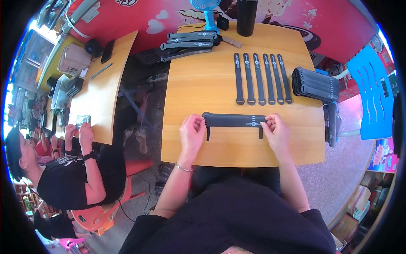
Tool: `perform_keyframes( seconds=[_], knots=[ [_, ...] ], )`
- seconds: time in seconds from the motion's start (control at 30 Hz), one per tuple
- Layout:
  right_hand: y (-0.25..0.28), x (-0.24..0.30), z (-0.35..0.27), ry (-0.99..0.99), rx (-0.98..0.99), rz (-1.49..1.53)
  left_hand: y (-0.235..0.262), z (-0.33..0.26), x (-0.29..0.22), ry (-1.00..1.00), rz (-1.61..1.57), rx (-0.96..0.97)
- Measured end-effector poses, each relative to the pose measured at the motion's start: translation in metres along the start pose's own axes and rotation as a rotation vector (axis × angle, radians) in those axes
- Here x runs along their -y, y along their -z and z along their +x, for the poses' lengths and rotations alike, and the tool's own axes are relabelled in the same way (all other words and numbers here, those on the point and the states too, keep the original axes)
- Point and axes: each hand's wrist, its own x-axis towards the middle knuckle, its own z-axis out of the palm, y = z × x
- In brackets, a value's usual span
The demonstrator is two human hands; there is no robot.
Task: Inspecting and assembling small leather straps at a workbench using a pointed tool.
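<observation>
Black cotton-looking cloth of a short-sleeved shirt (228, 207) fills the space closest to the camera, and from its sleeves both bare forearms reach up and forward over the near edge of the pale wooden desk (186, 152). From where I stand, the left forearm slants inward, a thin silver bangle (184, 168) round its wrist; the left hand (192, 132) has its fingers curled, thumb and fingertips pinched together at the left end of a flat, dark grey bundle of straps (231, 120). Mirroring it, the right hand (277, 133) leans in with bent fingers, its thumb and fingertips closed narrowly on the bundle's right end. Stretched crosswise between them, the bundle sits over the desk's near half; whether it touches the wood I can't tell. Two short black strips (207, 134) show below it, one by each end. Just beyond stand six dark looped straps (259, 80) in a row, lengthwise, with a thick folded stack of black straps (315, 84) to their right.
</observation>
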Motion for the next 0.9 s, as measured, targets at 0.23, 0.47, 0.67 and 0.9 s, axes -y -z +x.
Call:
perform_keyframes(
  seconds=[0.23,0.47,0.67,0.9],
  knots=[
    [-0.001,-0.001,0.0,0.023,-0.001,-0.026,0.001,0.0,-0.003,-0.021,0.043,-0.01],
    [-0.002,-0.013,-0.001,0.052,-0.057,0.078,0.002,0.001,0.007,-0.031,0.02,-0.027],
    [0.001,-0.015,0.0,0.082,-0.095,0.094,0.009,-0.012,-0.008,-0.1,0.0,-0.036],
    [0.006,-0.009,-0.001,-0.046,-0.014,0.122,0.008,-0.013,-0.022,-0.544,0.383,0.031]
  ],
)
